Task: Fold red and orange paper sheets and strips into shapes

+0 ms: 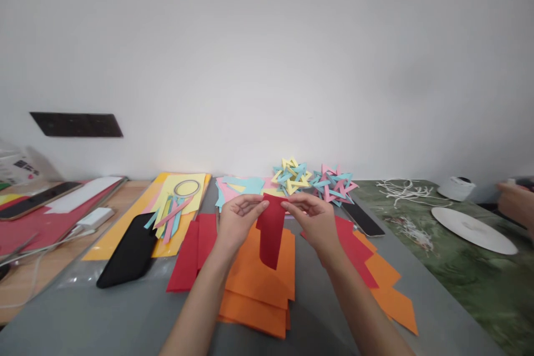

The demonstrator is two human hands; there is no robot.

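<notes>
Between my two hands hangs a piece of red paper (272, 239), pinched at its top edge. My left hand (236, 219) grips the upper left corner between thumb and fingers. At the upper right corner, my right hand (315, 219) pinches it the same way. Below the held piece lies a pile of orange paper (254, 283). Red paper (183, 267) lies left of that pile. More red paper (354, 256) and orange pieces (394, 300) are spread to the right.
Two folded paper stars, yellow-blue (292, 175) and pink-blue (332, 184), sit by the wall. A black phone case (128, 253) and paper strips (173, 217) are on the left. A phone (362, 219), white cord (406, 192) and white disc (473, 229) are right, near another person's hand (517, 203).
</notes>
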